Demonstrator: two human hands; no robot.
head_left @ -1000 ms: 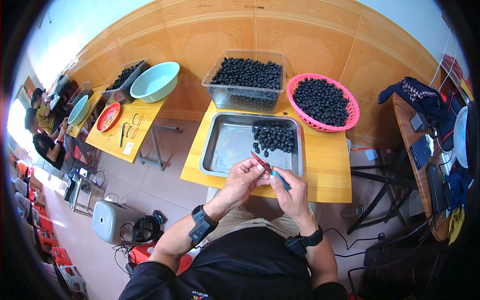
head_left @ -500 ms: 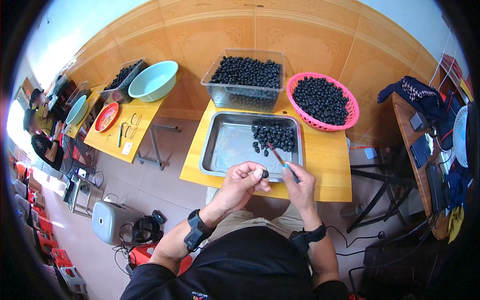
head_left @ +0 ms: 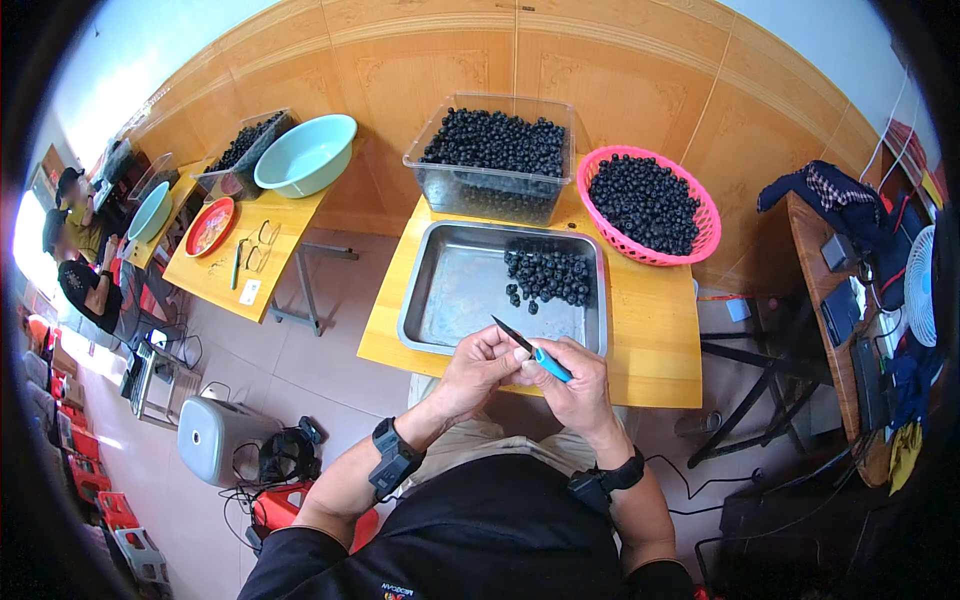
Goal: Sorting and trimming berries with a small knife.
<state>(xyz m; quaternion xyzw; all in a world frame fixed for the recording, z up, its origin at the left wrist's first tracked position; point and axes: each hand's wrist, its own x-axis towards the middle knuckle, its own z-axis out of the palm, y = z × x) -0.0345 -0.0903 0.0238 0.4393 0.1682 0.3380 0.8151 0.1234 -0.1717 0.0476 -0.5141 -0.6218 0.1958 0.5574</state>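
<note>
a right hand [head_left: 580, 388] is holding a teal-handled paring knife [head_left: 550, 364] beside the fingers of a left hand [head_left: 478, 366].

the right grip is wrapping the handle, and the dark blade [head_left: 511, 330] is pointing up and leftward past the left thumb; the left grip is bunching near the blade, but one cannot tell whether anything is sitting inside it. both hands are hovering by the near rim of a rectangular metal tray [head_left: 430, 285], where dark round berries [head_left: 553, 277] are lying heaped toward the right. behind it, a clear plastic bin [head_left: 485, 196] of more berries is standing on the yellow wooden surface [head_left: 652, 345], beside a pink perforated basket [head_left: 709, 228], also holding berries.
</note>
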